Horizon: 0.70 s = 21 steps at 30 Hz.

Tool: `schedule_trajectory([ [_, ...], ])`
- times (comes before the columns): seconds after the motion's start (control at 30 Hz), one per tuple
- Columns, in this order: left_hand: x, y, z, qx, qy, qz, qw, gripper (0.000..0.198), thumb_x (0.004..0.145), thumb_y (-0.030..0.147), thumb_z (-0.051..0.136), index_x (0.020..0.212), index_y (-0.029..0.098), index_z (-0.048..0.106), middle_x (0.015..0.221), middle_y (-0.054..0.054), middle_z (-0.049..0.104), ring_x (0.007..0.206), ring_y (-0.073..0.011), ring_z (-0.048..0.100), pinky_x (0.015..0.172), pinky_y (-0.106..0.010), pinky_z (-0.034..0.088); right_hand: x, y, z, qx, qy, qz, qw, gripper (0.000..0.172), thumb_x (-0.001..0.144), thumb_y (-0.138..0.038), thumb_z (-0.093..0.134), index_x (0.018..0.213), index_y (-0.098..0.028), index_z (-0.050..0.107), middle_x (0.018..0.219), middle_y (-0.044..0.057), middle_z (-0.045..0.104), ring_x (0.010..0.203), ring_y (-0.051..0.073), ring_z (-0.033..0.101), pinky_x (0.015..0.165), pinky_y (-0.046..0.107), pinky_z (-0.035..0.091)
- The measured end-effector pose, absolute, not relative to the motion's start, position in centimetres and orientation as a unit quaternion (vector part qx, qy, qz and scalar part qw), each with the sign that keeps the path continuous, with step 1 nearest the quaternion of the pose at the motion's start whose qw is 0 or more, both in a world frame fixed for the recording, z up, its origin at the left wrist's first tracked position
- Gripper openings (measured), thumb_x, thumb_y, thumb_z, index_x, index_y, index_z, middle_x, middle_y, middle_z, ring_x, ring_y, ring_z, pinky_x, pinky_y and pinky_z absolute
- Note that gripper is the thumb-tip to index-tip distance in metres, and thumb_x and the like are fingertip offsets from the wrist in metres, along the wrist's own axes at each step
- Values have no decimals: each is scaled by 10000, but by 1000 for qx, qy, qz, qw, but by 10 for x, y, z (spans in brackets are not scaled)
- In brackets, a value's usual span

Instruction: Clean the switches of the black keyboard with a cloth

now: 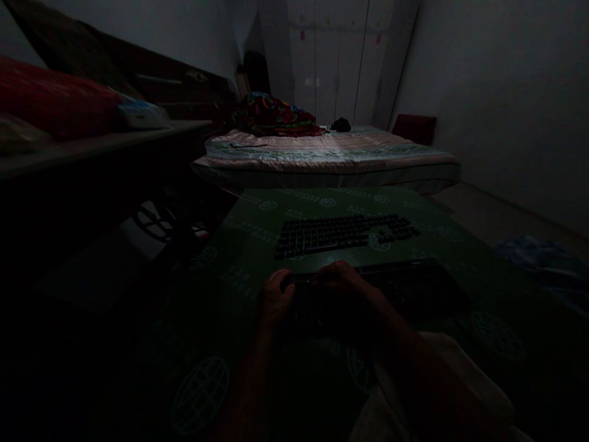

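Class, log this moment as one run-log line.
left hand: touching dark flat slab; right hand: atop slab; black keyboard: beyond, on green printed cloth

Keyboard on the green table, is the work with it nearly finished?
Hard to say; it is dark. Done: the keyboard lies flat on the green cloth, untouched. In hand: left hand and right hand are on a nearer dark flat thing. What is left cannot be seen.

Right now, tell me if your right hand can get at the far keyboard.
Probably yes: the keyboard lies just past the right hand on the green cloth, with nothing between them.
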State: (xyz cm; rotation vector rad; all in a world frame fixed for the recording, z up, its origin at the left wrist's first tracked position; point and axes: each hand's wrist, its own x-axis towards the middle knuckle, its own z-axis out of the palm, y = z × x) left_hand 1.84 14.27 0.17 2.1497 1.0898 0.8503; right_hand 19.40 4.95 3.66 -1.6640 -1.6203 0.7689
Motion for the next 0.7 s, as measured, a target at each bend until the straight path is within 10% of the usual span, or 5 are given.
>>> schedule_trajectory([
  [0.7,20,139,4,801,422,318,282,301,665,185,471,916,178,636,1058,-73,637,1012,-216,579,936,-383,452,189,49,30,-652,-627,264,333,251,757,-298,560,818,-126,732,716,50,698,654,143,604,549,197,395],
])
